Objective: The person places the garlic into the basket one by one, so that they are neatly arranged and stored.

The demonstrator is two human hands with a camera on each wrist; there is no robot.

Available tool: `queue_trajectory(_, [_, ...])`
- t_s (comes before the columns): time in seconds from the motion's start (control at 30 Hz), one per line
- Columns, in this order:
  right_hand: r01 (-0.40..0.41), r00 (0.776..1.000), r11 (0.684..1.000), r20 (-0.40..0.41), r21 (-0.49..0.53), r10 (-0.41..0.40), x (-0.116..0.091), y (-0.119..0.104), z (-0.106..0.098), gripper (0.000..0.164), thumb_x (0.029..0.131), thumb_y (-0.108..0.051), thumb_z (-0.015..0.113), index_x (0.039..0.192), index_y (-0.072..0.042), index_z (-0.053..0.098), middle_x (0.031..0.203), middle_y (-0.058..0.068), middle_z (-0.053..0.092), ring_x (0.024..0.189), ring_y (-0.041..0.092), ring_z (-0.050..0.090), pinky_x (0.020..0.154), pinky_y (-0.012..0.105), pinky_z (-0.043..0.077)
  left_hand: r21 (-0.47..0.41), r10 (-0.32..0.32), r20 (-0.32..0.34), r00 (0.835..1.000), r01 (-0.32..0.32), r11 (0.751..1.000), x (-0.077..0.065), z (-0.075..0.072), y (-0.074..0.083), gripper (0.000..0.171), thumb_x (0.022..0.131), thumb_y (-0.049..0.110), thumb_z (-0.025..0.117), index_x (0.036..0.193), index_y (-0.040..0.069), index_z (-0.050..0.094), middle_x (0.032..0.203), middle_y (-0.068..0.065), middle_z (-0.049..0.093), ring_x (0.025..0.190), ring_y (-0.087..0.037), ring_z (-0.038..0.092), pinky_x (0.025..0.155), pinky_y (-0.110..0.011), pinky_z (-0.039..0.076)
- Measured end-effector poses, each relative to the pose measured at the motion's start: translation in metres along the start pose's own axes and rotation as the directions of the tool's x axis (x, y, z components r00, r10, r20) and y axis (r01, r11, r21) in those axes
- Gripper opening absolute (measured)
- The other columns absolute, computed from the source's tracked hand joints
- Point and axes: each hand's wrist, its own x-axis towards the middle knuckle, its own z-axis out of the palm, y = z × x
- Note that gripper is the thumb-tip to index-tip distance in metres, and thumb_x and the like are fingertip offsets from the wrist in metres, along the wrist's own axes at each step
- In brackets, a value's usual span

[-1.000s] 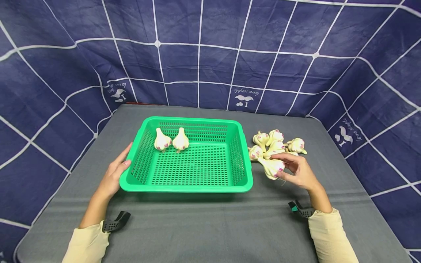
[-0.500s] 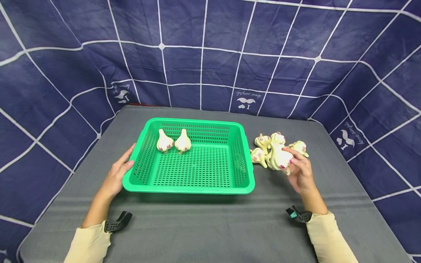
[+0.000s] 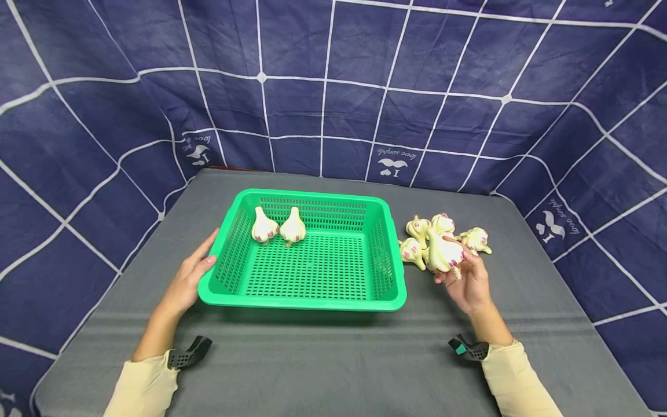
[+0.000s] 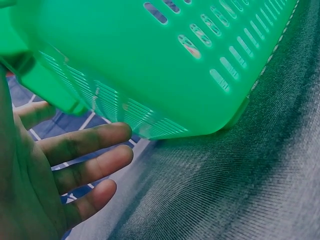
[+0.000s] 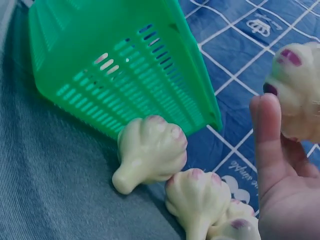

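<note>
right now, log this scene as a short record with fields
left hand: at the left side of the green slotted plastic basket, fingers extended
right hand: holds a cream, purple-marked garlic bulb right of the basket
basket contents: two cream garlic bulbs, side by side toward the far left corner
outside basket: loose cream garlic bulbs at right, some partly hidden, exact count unclear
surface: grey cloth
backdrop: dark blue white-gridded fabric
</note>
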Motion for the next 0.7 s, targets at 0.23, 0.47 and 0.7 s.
queue_trajectory(0.23, [-0.024, 1.0, 0.957, 0.012, 0.29, 0.021, 0.0, -0.001, -0.005, 0.05, 0.109, -0.02, 0.021, 0.12, 0.008, 0.061, 0.112, 0.023, 0.068, 0.101, 0.035, 0.067, 0.088, 0.039, 0.053, -0.027, -0.005, 0.002, 1.0, 0.005, 1.0, 0.0, 0.0, 0.002, 0.049, 0.104, 0.007, 0.038, 0.153, 0.003, 0.033, 0.123, 0.024, 0.055, 0.094, 0.0, 0.061, 0.087, -0.012, 0.041])
queue_trajectory(0.47, [0.071, 0.996, 0.978, 0.036, 0.198, -0.079, 0.006, 0.001, -0.004, 0.029, 0.104, -0.003, 0.039, 0.124, 0.008, 0.058, 0.116, 0.021, 0.066, 0.106, 0.032, 0.065, 0.091, 0.041, 0.051, -0.001, 0.0, -0.002, 1.0, 0.0, 1.0, 0.0, 0.0, 0.003, 0.049, 0.104, 0.008, 0.038, 0.153, 0.004, 0.033, 0.13, 0.025, 0.05, 0.099, 0.002, 0.057, 0.091, -0.01, 0.038])
queue_trajectory(0.7, [0.139, 0.988, 0.989, -0.055, -0.05, -0.142, 0.011, 0.002, 0.008, 0.04, 0.093, 0.012, 0.035, 0.123, 0.0, 0.058, 0.111, 0.012, 0.066, 0.097, 0.02, 0.064, 0.081, 0.03, 0.053, 0.02, 0.003, -0.004, 1.0, -0.003, 1.0, -0.001, 0.001, 0.002, 0.049, 0.104, 0.008, 0.039, 0.153, 0.004, 0.033, 0.143, 0.004, 0.046, 0.107, 0.004, 0.052, 0.094, -0.009, 0.033])
